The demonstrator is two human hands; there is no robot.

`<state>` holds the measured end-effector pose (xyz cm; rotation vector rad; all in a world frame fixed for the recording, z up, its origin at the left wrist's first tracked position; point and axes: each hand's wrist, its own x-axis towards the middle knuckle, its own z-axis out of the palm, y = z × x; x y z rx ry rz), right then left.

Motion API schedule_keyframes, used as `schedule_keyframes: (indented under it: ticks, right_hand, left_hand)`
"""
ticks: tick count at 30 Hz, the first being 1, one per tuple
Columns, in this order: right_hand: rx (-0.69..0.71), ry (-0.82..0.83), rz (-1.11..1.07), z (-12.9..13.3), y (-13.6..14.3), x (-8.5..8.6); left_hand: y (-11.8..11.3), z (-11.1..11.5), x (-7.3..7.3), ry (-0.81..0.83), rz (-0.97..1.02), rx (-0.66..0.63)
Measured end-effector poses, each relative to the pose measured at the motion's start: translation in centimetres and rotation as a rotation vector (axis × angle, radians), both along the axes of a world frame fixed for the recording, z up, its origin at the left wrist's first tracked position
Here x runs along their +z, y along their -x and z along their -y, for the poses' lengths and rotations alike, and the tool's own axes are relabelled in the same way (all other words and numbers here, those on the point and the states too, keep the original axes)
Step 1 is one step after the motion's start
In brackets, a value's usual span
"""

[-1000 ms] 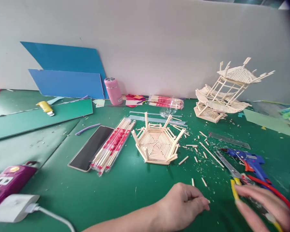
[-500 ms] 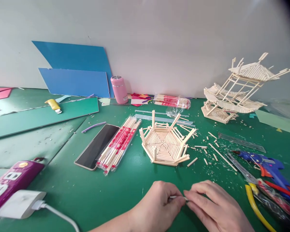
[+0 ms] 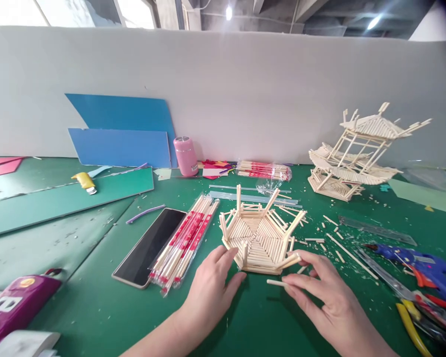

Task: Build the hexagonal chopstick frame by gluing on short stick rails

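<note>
An octagon-like base of pale wooden sticks (image 3: 254,238) with upright stick posts sits in the middle of the green table. At its lower left edge is my left hand (image 3: 215,277), thumb and fingers apart and nothing between them. My right hand (image 3: 319,292) pinches a short wooden stick (image 3: 275,282) between thumb and fingers, just below the base's lower right corner. The stick points left, and its right end is hidden by the fingertips.
Left of the base lie packed sticks (image 3: 188,238) and a phone (image 3: 148,248). To the right are stick scraps, a ruler (image 3: 377,230), a blue glue gun (image 3: 412,258) and pliers (image 3: 412,327). A stick pavilion (image 3: 360,153) and a pink bottle (image 3: 186,156) stand behind.
My hands have parted and moved up to the base. The short stick now shows in my right hand, and my left hand has opened. The view has tilted upward.
</note>
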<state>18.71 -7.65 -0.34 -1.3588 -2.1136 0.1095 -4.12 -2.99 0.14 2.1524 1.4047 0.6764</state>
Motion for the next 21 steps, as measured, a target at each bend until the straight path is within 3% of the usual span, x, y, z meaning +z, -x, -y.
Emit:
schedule_keyframes:
  ticks: [4, 10, 13, 18, 21]
  right_hand:
    - [0.062, 0.022, 0.091, -1.1, 0.5, 0.6]
    - [0.087, 0.039, 0.078, -1.8, 0.9, 1.5]
    - [0.096, 0.13, -0.03, -1.8, 0.9, 3.3]
    - [0.045, 0.439, -0.336, -2.6, 0.5, 6.9]
    - [0.037, 0.551, -0.467, -4.0, 0.2, 8.2]
  left_hand:
    - [-0.7, -1.0, -0.2, 0.031, 0.126, -0.116]
    - [-0.8, -1.2, -0.3, -0.004, 0.171, -0.141]
    - [-0.9, -1.0, 1.2, -0.027, 0.15, -0.123]
    - [-1.5, -1.2, 5.1, -0.043, 0.183, -0.045]
    - [-1.9, -2.0, 6.3, 0.005, 0.257, -0.017]
